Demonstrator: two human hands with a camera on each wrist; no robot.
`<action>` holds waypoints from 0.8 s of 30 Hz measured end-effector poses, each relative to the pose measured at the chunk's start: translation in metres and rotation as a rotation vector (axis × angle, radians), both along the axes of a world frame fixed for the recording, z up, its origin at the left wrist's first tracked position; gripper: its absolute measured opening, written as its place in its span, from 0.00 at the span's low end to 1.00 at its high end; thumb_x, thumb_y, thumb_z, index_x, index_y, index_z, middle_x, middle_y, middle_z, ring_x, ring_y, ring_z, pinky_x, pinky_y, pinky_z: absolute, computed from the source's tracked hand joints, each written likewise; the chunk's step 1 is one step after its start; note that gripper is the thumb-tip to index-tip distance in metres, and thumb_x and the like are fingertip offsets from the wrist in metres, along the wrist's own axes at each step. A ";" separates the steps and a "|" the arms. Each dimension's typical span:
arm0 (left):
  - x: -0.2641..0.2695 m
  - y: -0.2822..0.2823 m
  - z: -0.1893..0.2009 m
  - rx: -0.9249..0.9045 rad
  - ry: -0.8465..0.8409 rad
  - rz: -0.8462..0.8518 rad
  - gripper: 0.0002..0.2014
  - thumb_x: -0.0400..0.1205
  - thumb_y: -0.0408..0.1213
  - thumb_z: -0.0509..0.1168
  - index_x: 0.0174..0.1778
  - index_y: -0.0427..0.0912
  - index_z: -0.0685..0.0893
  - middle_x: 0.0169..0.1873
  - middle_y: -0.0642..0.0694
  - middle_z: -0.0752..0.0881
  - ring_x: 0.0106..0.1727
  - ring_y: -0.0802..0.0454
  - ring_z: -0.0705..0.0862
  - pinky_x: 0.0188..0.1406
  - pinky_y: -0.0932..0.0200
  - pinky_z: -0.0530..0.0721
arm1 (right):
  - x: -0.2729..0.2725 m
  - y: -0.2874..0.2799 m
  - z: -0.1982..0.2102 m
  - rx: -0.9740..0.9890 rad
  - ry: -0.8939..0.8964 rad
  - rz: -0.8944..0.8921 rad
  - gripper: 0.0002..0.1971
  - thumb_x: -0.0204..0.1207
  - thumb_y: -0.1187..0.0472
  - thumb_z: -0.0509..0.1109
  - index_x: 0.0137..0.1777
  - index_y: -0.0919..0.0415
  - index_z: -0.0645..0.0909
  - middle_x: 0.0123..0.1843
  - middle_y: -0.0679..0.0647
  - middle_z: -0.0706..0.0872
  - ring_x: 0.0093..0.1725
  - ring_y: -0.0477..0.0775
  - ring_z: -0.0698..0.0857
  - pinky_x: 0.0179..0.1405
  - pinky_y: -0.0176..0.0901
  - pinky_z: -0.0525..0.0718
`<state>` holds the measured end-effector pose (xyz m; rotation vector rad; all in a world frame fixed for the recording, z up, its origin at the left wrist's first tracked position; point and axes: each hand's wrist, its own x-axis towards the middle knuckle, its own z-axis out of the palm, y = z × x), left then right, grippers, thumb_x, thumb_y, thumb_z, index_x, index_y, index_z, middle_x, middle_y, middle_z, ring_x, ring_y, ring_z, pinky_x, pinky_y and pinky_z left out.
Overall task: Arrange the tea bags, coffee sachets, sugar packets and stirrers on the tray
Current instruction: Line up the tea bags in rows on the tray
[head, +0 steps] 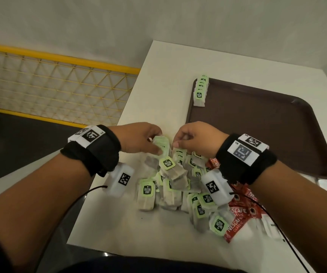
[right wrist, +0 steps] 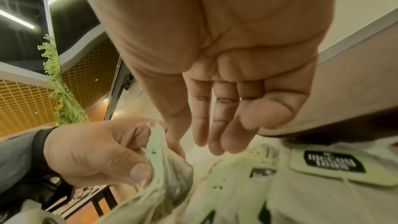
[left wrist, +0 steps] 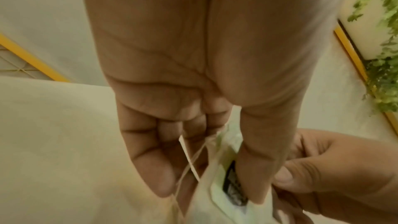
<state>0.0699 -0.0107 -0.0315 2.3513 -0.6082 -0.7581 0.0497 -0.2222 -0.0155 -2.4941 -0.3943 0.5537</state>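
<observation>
My left hand (head: 155,146) grips a small stack of green-tagged tea bags (head: 161,142) between thumb and fingers, just above the loose tea bag pile (head: 170,186) on the white table. The left wrist view shows the thumb clamped on the stack (left wrist: 217,151). My right hand (head: 178,142) is close beside it; its thumb touches the stack (right wrist: 163,159) while its fingers (right wrist: 217,130) hang loosely curled and hold nothing. The brown tray (head: 267,134) lies to the right, with a row of tea bags (head: 200,91) standing along its far left edge. Red coffee sachets (head: 237,215) lie under my right wrist.
A few white packets (head: 267,225) lie blurred at the table's near right. The table's left edge (head: 119,119) drops to a dark floor beside a yellow mesh railing (head: 60,85). Cables run from both wrist cameras toward my body.
</observation>
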 end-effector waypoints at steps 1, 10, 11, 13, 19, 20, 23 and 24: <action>0.002 0.002 0.002 -0.055 0.018 0.021 0.08 0.78 0.40 0.75 0.46 0.47 0.82 0.41 0.50 0.87 0.42 0.48 0.84 0.42 0.56 0.81 | 0.000 -0.001 0.001 0.052 0.000 -0.028 0.09 0.79 0.53 0.72 0.50 0.58 0.87 0.40 0.50 0.86 0.38 0.47 0.84 0.44 0.45 0.85; 0.021 -0.027 0.017 -0.664 0.217 0.379 0.04 0.85 0.31 0.66 0.54 0.39 0.78 0.46 0.41 0.83 0.44 0.48 0.86 0.47 0.52 0.89 | 0.013 -0.006 0.006 0.650 0.039 -0.344 0.15 0.73 0.58 0.78 0.52 0.66 0.81 0.40 0.65 0.88 0.36 0.53 0.89 0.33 0.42 0.85; 0.024 -0.033 0.016 -0.713 0.261 0.389 0.05 0.86 0.31 0.65 0.56 0.39 0.77 0.49 0.39 0.82 0.46 0.46 0.86 0.50 0.49 0.89 | 0.016 -0.007 0.006 0.687 0.034 -0.383 0.14 0.72 0.59 0.79 0.52 0.64 0.80 0.39 0.62 0.87 0.36 0.53 0.89 0.32 0.40 0.85; 0.030 -0.048 0.015 -0.783 0.324 0.411 0.08 0.86 0.32 0.64 0.57 0.39 0.73 0.52 0.38 0.82 0.49 0.44 0.86 0.51 0.47 0.90 | 0.022 -0.011 0.004 0.734 0.021 -0.458 0.14 0.71 0.60 0.79 0.51 0.63 0.80 0.37 0.59 0.87 0.34 0.52 0.88 0.30 0.40 0.84; 0.053 -0.088 0.011 -0.896 0.385 0.472 0.14 0.88 0.35 0.62 0.68 0.36 0.70 0.62 0.35 0.83 0.56 0.40 0.89 0.54 0.48 0.89 | 0.048 -0.034 -0.001 0.741 -0.025 -0.589 0.13 0.70 0.66 0.80 0.46 0.59 0.78 0.37 0.58 0.86 0.30 0.50 0.85 0.27 0.38 0.81; 0.058 -0.092 0.010 -0.919 0.434 0.480 0.15 0.88 0.34 0.61 0.69 0.36 0.70 0.65 0.34 0.82 0.60 0.38 0.88 0.57 0.46 0.89 | 0.053 -0.038 -0.002 0.735 -0.032 -0.607 0.12 0.70 0.67 0.80 0.46 0.59 0.78 0.37 0.59 0.86 0.29 0.49 0.85 0.26 0.38 0.81; 0.071 -0.101 0.010 -0.978 0.566 0.484 0.18 0.87 0.29 0.56 0.74 0.33 0.69 0.70 0.33 0.79 0.64 0.37 0.85 0.57 0.47 0.89 | 0.067 -0.051 -0.006 0.716 -0.050 -0.646 0.10 0.71 0.69 0.78 0.45 0.59 0.79 0.34 0.56 0.86 0.28 0.47 0.84 0.25 0.37 0.81; 0.074 -0.103 0.008 -0.967 0.561 0.475 0.18 0.87 0.27 0.55 0.75 0.33 0.69 0.70 0.34 0.80 0.64 0.37 0.85 0.56 0.48 0.89 | 0.071 -0.055 -0.007 0.718 -0.041 -0.655 0.09 0.72 0.69 0.77 0.45 0.60 0.79 0.34 0.56 0.86 0.28 0.47 0.83 0.25 0.36 0.81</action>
